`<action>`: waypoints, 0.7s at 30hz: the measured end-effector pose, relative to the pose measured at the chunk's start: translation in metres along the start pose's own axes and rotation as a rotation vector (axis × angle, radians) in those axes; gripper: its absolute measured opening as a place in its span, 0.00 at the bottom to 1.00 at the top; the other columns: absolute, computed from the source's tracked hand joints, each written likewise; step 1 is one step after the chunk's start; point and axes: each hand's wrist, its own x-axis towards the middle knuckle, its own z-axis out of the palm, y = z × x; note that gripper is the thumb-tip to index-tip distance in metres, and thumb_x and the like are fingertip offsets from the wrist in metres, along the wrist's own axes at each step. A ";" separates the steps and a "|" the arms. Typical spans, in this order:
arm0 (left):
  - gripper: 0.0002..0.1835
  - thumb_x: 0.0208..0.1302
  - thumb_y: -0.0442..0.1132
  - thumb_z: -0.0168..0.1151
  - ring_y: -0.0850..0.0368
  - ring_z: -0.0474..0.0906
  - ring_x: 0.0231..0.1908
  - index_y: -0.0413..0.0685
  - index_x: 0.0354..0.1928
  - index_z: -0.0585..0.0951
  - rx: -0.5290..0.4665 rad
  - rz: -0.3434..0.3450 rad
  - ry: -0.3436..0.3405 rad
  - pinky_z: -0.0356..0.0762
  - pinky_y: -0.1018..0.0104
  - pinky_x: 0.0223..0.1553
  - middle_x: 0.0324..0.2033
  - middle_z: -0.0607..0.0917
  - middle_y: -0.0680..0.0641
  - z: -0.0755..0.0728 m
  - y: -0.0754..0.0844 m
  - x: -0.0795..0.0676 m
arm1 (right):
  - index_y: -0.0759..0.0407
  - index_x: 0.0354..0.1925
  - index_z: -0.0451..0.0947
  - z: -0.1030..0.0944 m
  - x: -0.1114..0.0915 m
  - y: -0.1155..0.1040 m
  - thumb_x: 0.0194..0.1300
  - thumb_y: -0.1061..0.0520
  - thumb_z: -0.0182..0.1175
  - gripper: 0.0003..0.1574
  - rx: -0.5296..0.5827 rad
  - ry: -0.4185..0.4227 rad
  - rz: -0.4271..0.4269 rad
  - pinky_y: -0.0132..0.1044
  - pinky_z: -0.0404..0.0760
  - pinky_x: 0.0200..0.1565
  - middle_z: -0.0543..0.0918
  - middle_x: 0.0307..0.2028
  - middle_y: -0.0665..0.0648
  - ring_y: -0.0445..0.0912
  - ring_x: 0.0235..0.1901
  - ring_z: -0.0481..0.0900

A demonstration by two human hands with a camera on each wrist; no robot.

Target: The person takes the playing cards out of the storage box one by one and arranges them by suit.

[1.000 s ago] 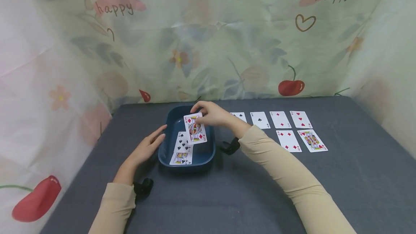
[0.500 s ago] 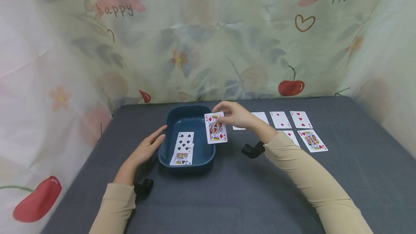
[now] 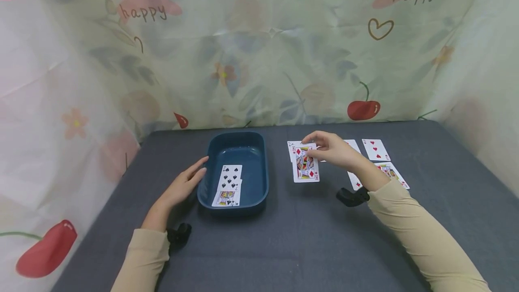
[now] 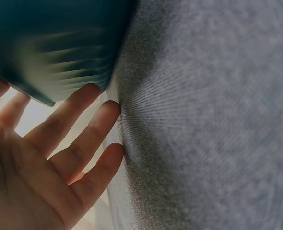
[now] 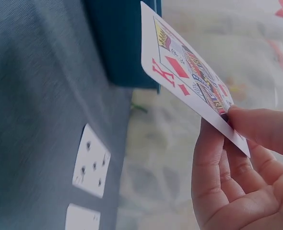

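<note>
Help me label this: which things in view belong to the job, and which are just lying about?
Likely job:
king of diamonds, in right hand
tray, left hand at its side
cards in tray
laid-out cards

Likely just there:
printed curtain
black wrist gadgets

A pale floral curtain (image 3: 267, 66), printed with red cherries (image 3: 363, 110), hangs behind and beside a dark grey table (image 3: 259, 256).

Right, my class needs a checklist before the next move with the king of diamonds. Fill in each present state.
1. King of diamonds gripped by the right hand: ok.
2. King of diamonds clear of the tray: ok.
3. Left hand at the tray's side: ok.
4. Left hand pressing firmly: cannot tell.
5. Tray emptied: not ok, cards inside.
6. Back-row cards unobstructed in head view: not ok.
</note>
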 end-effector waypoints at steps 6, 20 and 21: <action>0.29 0.72 0.55 0.40 0.38 0.54 0.70 0.63 0.72 0.53 -0.005 -0.001 0.000 0.51 0.36 0.66 0.72 0.55 0.41 0.001 -0.001 0.000 | 0.58 0.54 0.71 -0.018 -0.022 0.021 0.63 0.55 0.60 0.21 -0.044 0.042 0.051 0.37 0.80 0.46 0.79 0.51 0.65 0.46 0.44 0.80; 0.28 0.72 0.54 0.40 0.39 0.54 0.70 0.61 0.72 0.54 -0.031 0.029 0.008 0.53 0.38 0.67 0.72 0.56 0.41 0.002 -0.004 0.002 | 0.63 0.52 0.69 -0.057 -0.070 0.071 0.64 0.53 0.59 0.22 -0.094 -0.044 0.126 0.32 0.80 0.41 0.79 0.46 0.64 0.36 0.35 0.77; 0.28 0.72 0.54 0.40 0.39 0.54 0.70 0.61 0.72 0.54 -0.030 0.028 0.009 0.53 0.38 0.67 0.72 0.56 0.41 0.002 -0.004 0.002 | 0.63 0.52 0.69 -0.059 -0.073 0.074 0.64 0.53 0.59 0.22 -0.091 -0.050 0.134 0.32 0.80 0.41 0.78 0.48 0.64 0.36 0.36 0.77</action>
